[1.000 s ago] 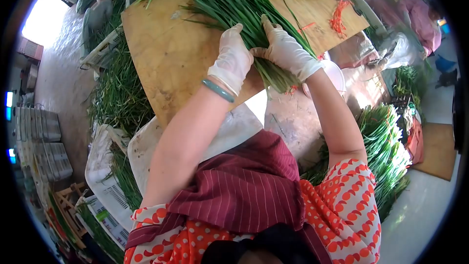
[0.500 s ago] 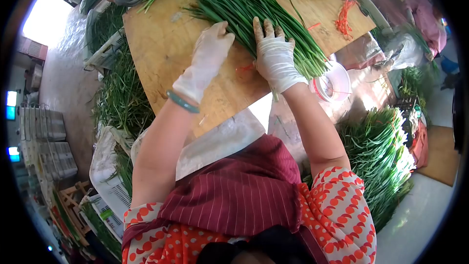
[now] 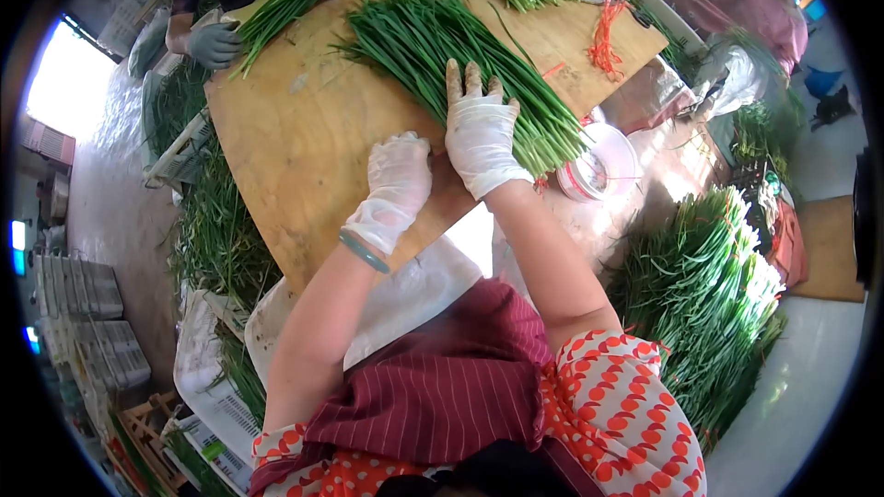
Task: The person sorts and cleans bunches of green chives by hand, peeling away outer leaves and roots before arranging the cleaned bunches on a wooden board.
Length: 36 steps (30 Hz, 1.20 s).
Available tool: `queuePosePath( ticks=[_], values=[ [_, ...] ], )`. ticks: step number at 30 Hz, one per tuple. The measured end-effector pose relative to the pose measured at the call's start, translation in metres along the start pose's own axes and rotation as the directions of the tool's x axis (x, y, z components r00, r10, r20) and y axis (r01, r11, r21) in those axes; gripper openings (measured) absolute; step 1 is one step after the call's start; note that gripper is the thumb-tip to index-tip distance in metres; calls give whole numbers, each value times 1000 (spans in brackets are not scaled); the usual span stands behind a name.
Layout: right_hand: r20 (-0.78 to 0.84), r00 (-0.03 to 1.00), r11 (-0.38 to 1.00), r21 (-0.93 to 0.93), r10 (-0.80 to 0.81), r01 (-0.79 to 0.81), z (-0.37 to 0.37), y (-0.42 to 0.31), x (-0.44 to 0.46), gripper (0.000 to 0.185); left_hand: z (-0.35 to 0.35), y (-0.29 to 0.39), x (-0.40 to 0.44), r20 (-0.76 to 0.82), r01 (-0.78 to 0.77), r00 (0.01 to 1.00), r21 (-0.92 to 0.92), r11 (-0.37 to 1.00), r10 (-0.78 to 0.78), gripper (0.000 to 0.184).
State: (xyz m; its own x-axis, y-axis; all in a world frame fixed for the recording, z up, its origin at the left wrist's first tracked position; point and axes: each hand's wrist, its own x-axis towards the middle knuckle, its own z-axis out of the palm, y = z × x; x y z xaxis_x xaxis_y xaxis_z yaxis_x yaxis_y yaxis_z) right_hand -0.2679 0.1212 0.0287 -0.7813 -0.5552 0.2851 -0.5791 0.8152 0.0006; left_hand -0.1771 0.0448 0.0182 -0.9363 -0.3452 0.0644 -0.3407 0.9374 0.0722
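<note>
Across the wooden board, a broad bundle of green stalks is laid slantwise, its paler ends carried past the near edge, close to the white bucket. A second ago it was gripped by both hands; now it is pressed from above only by the right hand, flat, with fingers extended and slightly parted. The left hand has been drawn off and is held in a loose fist just beside; whether anything is pinched inside cannot be told. By this the weight seems to be left to the board, the stalks only steadied. At the far side, a grey-gloved hand of another person has been brought into view.

Dark, narrow leaves are fanned unevenly at the far end; toward the pale ends they are gathered straighter. No tie can be made out around them, though red strands are heaped nearby.
</note>
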Motion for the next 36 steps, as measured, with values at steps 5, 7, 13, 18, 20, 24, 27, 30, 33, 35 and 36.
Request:
queuePosePath(
  ticks=[5,7,13,18,20,24,27,30,33,35,36],
  values=[
    [71,997,997,-71,-31,36,0,5,6,77,-4,-7,2,-1,-20,1000,-65,998,20,12],
    [90,994,998,-16,-59,61,-5,7,5,71,-21,-11,1,98,-36,993,-224,974,59,20],
    [61,983,984,54,-172,169,-26,19,-9,84,-40,-26,2,162,0,983,-467,884,85,31],
    [71,967,968,75,-243,238,-39,18,-18,98,-36,-28,-3,96,-42,991,-455,889,96,28],
    [77,959,962,28,-274,273,-47,16,-19,96,-40,-32,-8,108,-16,991,-488,872,78,27],
    [48,918,907,-142,-394,397,-66,16,-31,92,-51,-34,-19,69,-11,996,-565,825,61,23],
    [134,871,881,95,-473,464,-98,10,-48,86,-44,-45,-40,-95,-93,994,-594,799,45,21],
    [97,795,797,179,-598,577,-109,6,-66,83,-34,-68,-75,-237,-103,970,-593,799,-52,18],
    [209,633,656,396,-745,642,-108,-12,-84,83,-43,-110,-146,-288,13,929,-600,800,-232,16],
    [217,489,517,568,-845,640,-88,-18,-98,75,-51,-141,-204,-297,91,862,-706,703,-411,16],
    [212,436,464,627,-874,626,-77,-25,-100,70,-68,-139,-236,-291,245,750,-711,659,-594,18]
  ],
)
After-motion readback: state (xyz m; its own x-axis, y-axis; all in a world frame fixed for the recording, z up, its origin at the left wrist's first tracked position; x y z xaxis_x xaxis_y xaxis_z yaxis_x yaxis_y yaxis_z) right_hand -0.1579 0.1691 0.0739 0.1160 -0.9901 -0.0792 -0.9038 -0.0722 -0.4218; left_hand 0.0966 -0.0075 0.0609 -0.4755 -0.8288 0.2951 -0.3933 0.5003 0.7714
